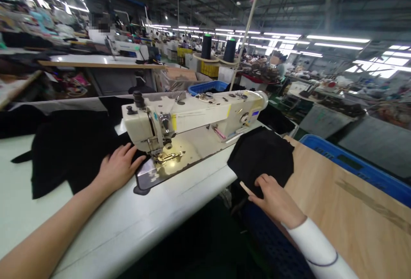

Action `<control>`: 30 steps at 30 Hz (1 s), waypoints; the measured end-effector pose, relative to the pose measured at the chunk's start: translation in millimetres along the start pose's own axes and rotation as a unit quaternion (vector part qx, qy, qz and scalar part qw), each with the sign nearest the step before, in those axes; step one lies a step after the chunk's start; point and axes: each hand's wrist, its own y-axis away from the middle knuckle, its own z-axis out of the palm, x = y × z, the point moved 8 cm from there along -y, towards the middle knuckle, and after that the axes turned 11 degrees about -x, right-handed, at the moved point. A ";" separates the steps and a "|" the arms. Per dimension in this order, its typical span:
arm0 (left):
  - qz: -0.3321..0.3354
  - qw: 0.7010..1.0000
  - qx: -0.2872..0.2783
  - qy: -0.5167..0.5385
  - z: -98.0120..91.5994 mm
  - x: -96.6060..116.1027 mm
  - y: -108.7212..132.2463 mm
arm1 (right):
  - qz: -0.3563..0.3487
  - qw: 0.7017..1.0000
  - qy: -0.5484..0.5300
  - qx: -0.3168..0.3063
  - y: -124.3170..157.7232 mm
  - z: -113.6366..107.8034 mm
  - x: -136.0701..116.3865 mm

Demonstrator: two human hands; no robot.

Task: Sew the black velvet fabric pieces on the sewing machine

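Note:
My left hand [118, 167] lies flat with its fingers spread on black fabric [73, 150], its fingertips just left of the needle area of a white sewing machine [199, 116]. The fabric spreads over the pale table to the left, and a narrow end of it reaches the presser foot [158, 157]. On the right, the fingers of my right hand [272, 195] are closed on the near edge of a stack of black fabric pieces [265, 152]. A short beige strip [246, 188] shows beside its thumb; whether it is gripped I cannot tell.
The stack rests partly on a wooden board [340, 202], with a blue crate [353, 163] beyond it. Two dark thread cones [206, 47] stand behind the machine near a slanting pole [245, 35]. Another sewing machine [128, 50] and a person [100, 35] are farther back.

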 end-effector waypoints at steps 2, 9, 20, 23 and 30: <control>-0.010 1.000 0.010 0.001 -5.5 -26.2 0.3 | -0.032 0.998 -0.058 -0.014 2.9 5.2 0.3; 0.025 0.995 0.095 0.000 -34.3 -73.5 23.3 | -0.063 0.986 -0.152 -0.015 4.8 10.1 1.4; 0.423 0.903 -0.030 0.065 -5.7 223.1 110.8 | -0.083 0.929 -0.343 -0.108 -11.2 0.8 18.0; 0.395 0.912 -0.071 0.087 23.1 265.6 76.6 | -0.087 0.925 -0.355 -0.106 -15.8 -1.7 15.0; 0.335 0.934 -0.075 0.095 51.8 301.6 24.0 | 0.031 0.924 -0.382 -0.005 -9.4 -21.1 70.1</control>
